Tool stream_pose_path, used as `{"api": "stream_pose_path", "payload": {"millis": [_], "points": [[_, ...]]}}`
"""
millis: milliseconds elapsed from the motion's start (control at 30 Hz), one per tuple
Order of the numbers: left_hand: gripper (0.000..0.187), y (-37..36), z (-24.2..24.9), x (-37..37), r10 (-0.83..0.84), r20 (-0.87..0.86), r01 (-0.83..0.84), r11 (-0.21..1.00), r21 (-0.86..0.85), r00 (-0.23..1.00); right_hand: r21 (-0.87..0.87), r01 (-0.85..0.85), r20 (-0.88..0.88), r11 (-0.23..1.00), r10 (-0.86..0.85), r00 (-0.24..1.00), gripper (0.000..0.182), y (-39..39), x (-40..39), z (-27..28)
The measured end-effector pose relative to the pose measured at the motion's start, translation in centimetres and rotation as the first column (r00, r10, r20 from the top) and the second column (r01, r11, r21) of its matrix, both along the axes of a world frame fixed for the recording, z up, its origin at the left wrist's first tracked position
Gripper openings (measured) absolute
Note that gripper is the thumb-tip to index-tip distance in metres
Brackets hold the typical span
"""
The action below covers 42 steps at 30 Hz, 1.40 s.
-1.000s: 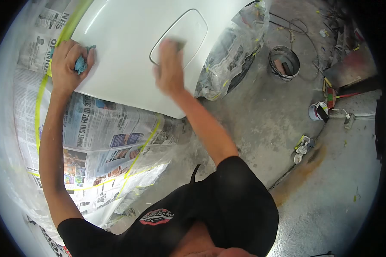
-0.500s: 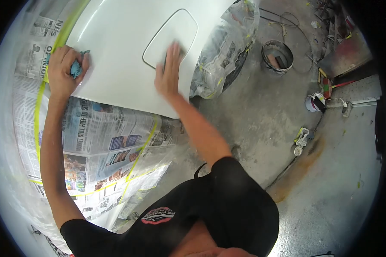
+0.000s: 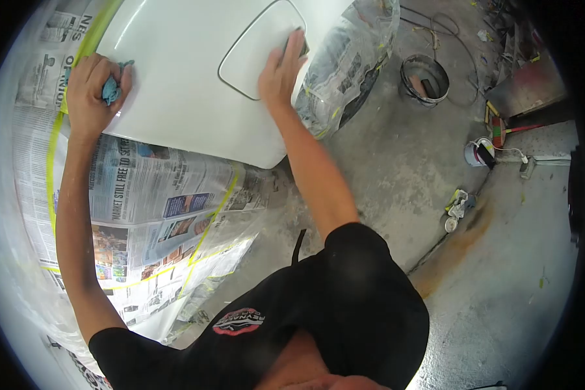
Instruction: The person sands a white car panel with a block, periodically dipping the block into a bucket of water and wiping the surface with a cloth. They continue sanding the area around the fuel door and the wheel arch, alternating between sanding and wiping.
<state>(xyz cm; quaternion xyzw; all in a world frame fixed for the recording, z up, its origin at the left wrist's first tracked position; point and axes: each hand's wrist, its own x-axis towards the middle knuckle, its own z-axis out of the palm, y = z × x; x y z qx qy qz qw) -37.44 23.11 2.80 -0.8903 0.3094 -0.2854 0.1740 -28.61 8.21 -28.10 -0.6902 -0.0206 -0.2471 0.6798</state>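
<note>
A white car panel point(image 3: 175, 78) with a rounded flap outline point(image 3: 250, 58) fills the upper middle. At the panel's left edge, beside yellow-green tape, my left hand point(image 3: 97, 91) is closed on a crumpled blue cloth point(image 3: 111, 91). My right hand point(image 3: 281, 75) lies on the panel at the flap's right side, its fingers over a small dark pad point(image 3: 303, 45), of which only part shows. Newspaper sheets point(image 3: 156, 195) held by yellow tape cover the area below the panel.
Right of the panel is a wheel area wrapped in plastic and newspaper point(image 3: 351, 58). On the grey floor stand a black bucket point(image 3: 425, 80) with blocks inside and a white tub point(image 3: 480, 153). A hose, a red-handled brush, a cable and small items lie at the right.
My right hand has moved up and right across the flap with the dark pad. My left hand stays on the panel's left edge with the cloth. The view has shifted slightly.
</note>
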Motion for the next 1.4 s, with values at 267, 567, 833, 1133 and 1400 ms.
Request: {"api": "stream_pose_path", "payload": {"millis": [267, 567, 833, 1133, 1400], "points": [[0.026, 0.0, -0.1, 0.2, -0.003, 0.027, 0.003, 1.0, 0.002, 1.0, 0.041, -0.025, 0.183, 0.999, 0.017, 0.983, 0.059, -1.7, 3.5, 0.9], [0.028, -0.2, -0.2, 0.2, -0.029, 0.016, 0.029, 1.0, -0.002, 0.999, -0.111, -0.021, 0.365, 0.994, 0.06, 0.929, 0.059, -3.0, 5.4, 4.5], [0.027, -0.5, 0.1, 0.3, -0.026, 0.04, 0.025, 1.0, 0.011, 0.999, -0.348, -0.206, 0.254, 0.915, 0.304, 0.918, 0.073, 1.7, -8.6, -5.4], [0.026, 0.0, -0.1, -0.1, -0.002, 0.02, 0.001, 1.0, 0.011, 1.0, -0.286, -0.098, 0.388, 0.953, 0.209, 0.898, 0.069, 1.4, -4.6, -2.8], [0.026, 0.4, -0.3, 0.1, 0.019, 0.001, -0.019, 1.0, 0.009, 1.0, -0.153, -0.031, 0.256, 0.988, 0.07, 0.964, 0.069, -0.5, 0.7, 0.3]]}}
